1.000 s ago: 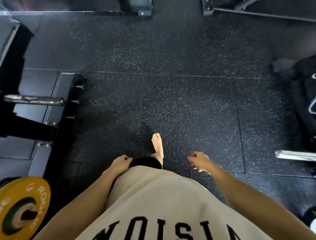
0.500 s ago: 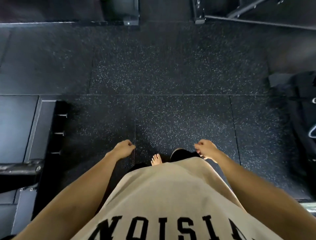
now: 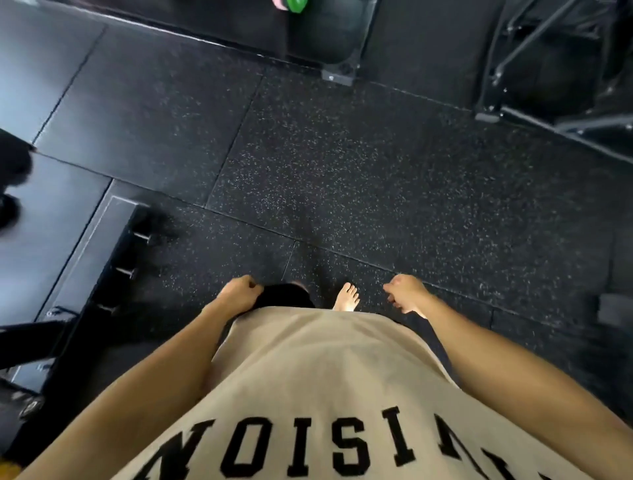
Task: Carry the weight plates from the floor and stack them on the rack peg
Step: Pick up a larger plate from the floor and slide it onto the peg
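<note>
My left hand (image 3: 239,292) and my right hand (image 3: 405,295) hang at my sides in front of my tan shirt, fingers loosely curled, holding nothing. A green and pink object (image 3: 295,4) shows at the top edge; whether it is a weight plate I cannot tell. A yellow sliver (image 3: 6,470), probably the yellow plate, shows at the bottom left corner. A black rack base with short steel pegs (image 3: 127,272) lies on the floor to my left. My bare foot (image 3: 347,297) stands on the speckled rubber floor (image 3: 342,178).
A black rack upright foot (image 3: 339,73) stands at the top centre. Black metal frame legs (image 3: 534,85) fill the top right. A dark bar or bench part (image 3: 30,337) juts in from the left. A small dark block (image 3: 613,310) lies at the right edge.
The view has swung and advanced across the floor. The yellow plate slid out at the bottom left, and a green object came in at the top. Both hands stayed loose and held nothing.
</note>
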Demonstrator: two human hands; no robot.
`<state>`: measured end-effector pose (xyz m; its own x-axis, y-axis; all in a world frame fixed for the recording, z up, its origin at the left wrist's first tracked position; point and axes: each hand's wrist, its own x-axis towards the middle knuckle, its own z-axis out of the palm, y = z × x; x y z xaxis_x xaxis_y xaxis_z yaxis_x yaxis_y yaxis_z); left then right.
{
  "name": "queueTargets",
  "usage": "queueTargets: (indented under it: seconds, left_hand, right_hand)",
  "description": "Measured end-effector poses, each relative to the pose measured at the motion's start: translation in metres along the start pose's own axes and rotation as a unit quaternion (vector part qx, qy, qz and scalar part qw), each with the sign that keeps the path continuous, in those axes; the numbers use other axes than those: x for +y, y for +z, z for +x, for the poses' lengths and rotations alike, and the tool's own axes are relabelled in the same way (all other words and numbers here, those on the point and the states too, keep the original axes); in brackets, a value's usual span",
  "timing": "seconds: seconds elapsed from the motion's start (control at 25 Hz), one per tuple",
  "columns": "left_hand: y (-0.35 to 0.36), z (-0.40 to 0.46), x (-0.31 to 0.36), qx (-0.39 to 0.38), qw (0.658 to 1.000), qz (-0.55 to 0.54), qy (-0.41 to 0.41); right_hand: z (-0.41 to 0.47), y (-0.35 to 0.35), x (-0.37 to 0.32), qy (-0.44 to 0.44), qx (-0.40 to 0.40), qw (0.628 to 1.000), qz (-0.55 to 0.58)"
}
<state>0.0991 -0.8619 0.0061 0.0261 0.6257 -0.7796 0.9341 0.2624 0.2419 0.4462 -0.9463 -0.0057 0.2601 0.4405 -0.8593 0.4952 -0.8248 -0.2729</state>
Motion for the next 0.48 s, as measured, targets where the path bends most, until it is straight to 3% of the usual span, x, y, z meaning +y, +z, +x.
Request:
queueTargets:
  seconds: [0.12, 0.32, 0.48]
  left_hand:
    - [-0.039, 0.039, 0.026, 0.052, 0.995, -0.077, -0.044]
    - [-0.086, 0.120, 0.049, -0.008, 0.987, -0.135, -0.089]
    - [-0.198, 0.196, 0.058, 0.011, 0.981, -0.165, -0.098]
  right_hand:
    - [0.043, -0.056, -0.075, -0.021, 0.002, 0.999, -0.035]
    - [0.118, -0.104, -0.207, -0.043, -0.033, 0.992, -0.110]
    - [0.175, -0.137, -0.335, -0.061, -0.026, 0.985, -0.160]
